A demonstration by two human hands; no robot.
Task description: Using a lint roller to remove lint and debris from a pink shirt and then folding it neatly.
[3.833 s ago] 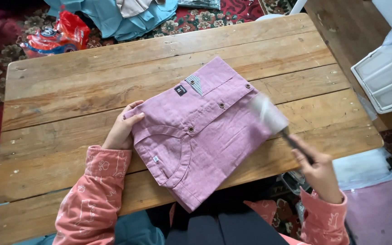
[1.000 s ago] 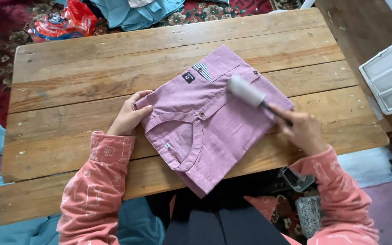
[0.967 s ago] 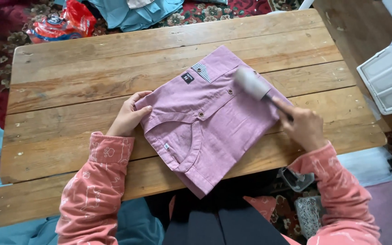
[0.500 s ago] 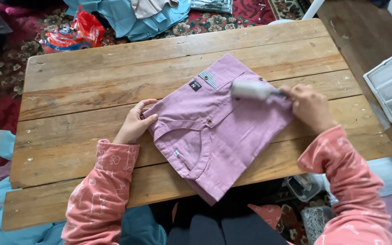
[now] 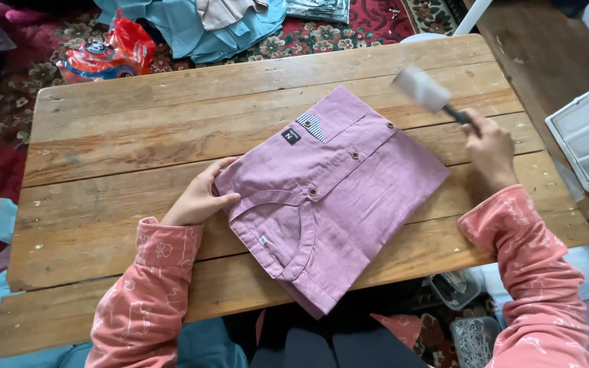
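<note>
Folded shirt (image 5: pixel 335 197), centre frame: pinkish-mauve, with striped pocket trim and small dark label. Table (image 5: pixel 138 129): bare brown planks. Sleeves: salmon-pink with pale line drawings. Lint roller (image 5: pixel 421 88), upper right: white head, black handle. Rug (image 5: pixel 8 102), upper left: red floral.

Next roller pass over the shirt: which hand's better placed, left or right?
Right, probably. The right hand already grips the lint roller above the shirt; the left hand pins the shirt's collar edge on the table.

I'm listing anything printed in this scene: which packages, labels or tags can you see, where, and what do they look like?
Snack bag: on the carpet beyond the table's far left corner, crinkled, red, orange and blue.
Dark label: small black square on the pink shirt, beside a striped patch.
White tag: tiny, at the shirt's collar.
</note>
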